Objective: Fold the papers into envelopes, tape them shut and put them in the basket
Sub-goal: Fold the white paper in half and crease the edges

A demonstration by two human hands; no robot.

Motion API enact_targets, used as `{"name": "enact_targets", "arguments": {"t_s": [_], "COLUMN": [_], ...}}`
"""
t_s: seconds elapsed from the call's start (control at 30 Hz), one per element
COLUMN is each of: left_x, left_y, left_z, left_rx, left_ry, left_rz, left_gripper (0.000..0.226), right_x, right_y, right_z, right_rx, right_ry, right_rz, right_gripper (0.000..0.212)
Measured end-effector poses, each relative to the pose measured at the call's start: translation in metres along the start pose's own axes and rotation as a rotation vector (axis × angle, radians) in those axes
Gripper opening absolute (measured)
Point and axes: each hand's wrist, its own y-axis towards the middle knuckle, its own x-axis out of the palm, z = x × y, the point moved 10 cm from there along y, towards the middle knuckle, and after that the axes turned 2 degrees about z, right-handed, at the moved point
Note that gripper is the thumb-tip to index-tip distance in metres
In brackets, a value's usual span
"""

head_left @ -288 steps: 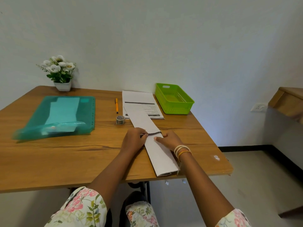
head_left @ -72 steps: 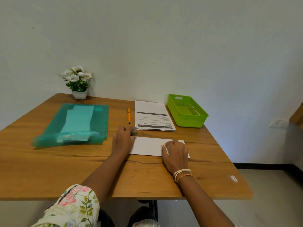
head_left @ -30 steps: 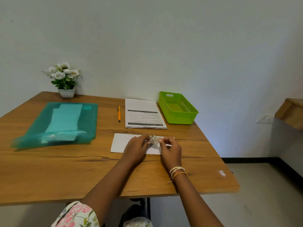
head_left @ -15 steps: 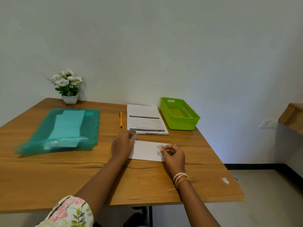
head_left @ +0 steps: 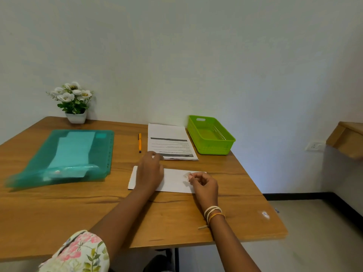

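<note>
The folded white envelope (head_left: 174,180) lies flat near the table's (head_left: 59,213) front edge. My right hand (head_left: 204,185) pinches a small piece of clear tape (head_left: 186,175) over it. My left hand (head_left: 150,169) rests across its left part, fingers curled; I cannot tell what they hold. The green basket (head_left: 211,135) sits beyond the printed sheets (head_left: 170,142).

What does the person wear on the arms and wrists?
The left arm has a short sleeve of cream cloth with pink flowers and green leaves. The right wrist carries thin bangles, several pale and one orange. Both hands are bare.
</note>
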Motion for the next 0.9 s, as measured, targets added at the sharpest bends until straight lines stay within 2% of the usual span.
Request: {"name": "enact_targets", "arguments": {"t_s": [0.17, 0.3, 0.47, 0.57, 0.77, 0.9], "left_x": [0.053, 0.066, 0.067, 0.074, 0.086, 0.094], "left_y": [-0.019, -0.031, -0.034, -0.037, -0.048, -0.053], "left_z": [0.058, 0.05, 0.059, 0.059, 0.07, 0.077], "left_rx": [0.119, 0.07, 0.182, 0.192, 0.3, 0.394], "left_ry": [-0.149, -0.118, -0.099, -0.048, 0.085, 0.143], "left_rz": [-0.336, -0.361, -0.363, -0.431, -0.615, -0.697], "left_gripper": [0.02, 0.023, 0.025, 0.037, 0.073, 0.082], "right_x": [-0.002, -0.007, -0.018, -0.015, -0.009, -0.012], "right_y": [0.003, 0.014, 0.057, 0.071, 0.078, 0.081], "right_z": [0.005, 0.017, 0.022, 0.026, 0.028, 0.031], "right_rx": [0.041, 0.217, 0.214, 0.275, 0.355, 0.33], "right_ry": [0.081, 0.161, -0.311, -0.493, -0.56, -0.566], "right_rz": [-0.023, -0.078, -0.207, -0.302, -0.339, -0.302], "right_gripper": [0.006, 0.003, 0.007, 0.004, 0.021, 0.022]}}
